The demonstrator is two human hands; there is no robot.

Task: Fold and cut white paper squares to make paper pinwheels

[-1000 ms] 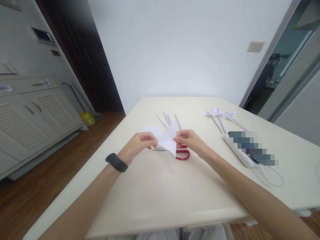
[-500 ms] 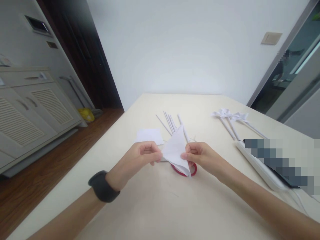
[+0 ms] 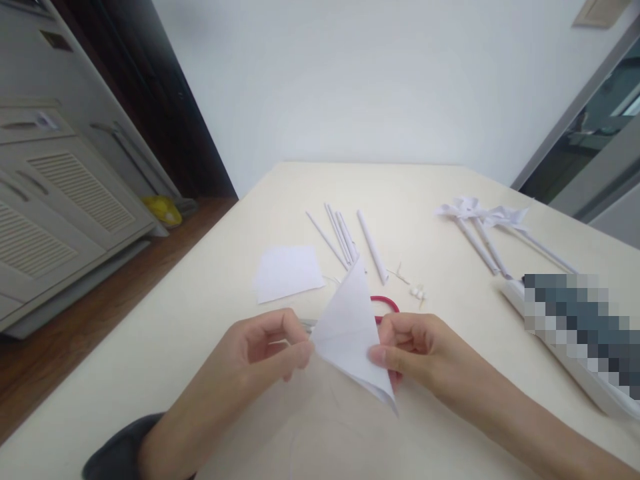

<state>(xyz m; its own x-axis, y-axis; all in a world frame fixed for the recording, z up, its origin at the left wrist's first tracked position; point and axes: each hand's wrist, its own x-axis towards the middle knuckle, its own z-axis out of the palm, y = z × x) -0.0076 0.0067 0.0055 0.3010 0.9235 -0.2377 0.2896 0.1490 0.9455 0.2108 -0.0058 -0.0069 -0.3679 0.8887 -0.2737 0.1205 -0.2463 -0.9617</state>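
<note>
A white sheet of paper (image 3: 350, 323), folded into a triangle, is held up between my two hands. My left hand (image 3: 265, 353) pinches its left corner between thumb and fingers. On the right side, my right hand (image 3: 415, 343) grips the folded edge, thumb in front. Behind the paper lie scissors with red handles (image 3: 385, 301), partly covered by the paper and my right hand. A flat square of white paper (image 3: 290, 272) rests beyond my left hand. Several thin rolled paper sticks (image 3: 340, 233) and one thicker paper tube (image 3: 373, 247) lie behind the folded sheet.
Paper pinwheels on sticks (image 3: 470, 208) lie at the back right. Nearer on the right is a white device (image 3: 575, 360), partly pixelated. Small white bits (image 3: 417, 292) and thin thread lie by the scissors. A wall (image 3: 350, 80) stands behind the table.
My view has tipped down and come closer. The folded paper has opened out slightly less at its lower edge, and both hands keep their hold on it.
</note>
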